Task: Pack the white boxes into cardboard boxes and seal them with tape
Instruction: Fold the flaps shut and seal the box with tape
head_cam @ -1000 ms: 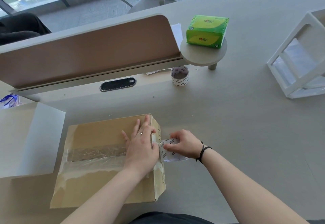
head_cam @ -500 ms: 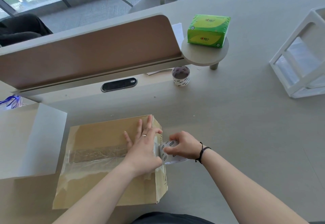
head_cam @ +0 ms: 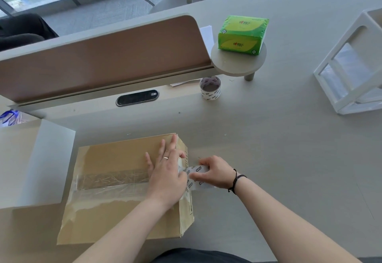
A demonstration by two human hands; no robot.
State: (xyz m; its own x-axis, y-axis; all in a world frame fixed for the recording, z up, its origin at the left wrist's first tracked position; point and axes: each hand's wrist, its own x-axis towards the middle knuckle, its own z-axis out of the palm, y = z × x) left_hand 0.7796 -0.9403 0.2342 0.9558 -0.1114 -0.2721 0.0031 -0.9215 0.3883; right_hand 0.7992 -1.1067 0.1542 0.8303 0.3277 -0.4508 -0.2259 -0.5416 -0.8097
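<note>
My left hand (head_cam: 165, 171) lies flat, fingers straight, pressing the top of the closed cardboard box (head_cam: 115, 196) at its right edge. Just right of it, my right hand (head_cam: 215, 172) grips the tape roll (head_cam: 195, 177), touching the box's side.

The left hand (head_cam: 165, 171) lies flat, fingers straight, on the closed cardboard box (head_cam: 115, 182) at its right edge. Just beside it, the right hand (head_cam: 215, 171) grips a tape roll (head_cam: 196, 175), seemingly against the box's side. A second roll (head_cam: 210, 87) stands well apart on the desk (head_cam: 279, 149).
</note>
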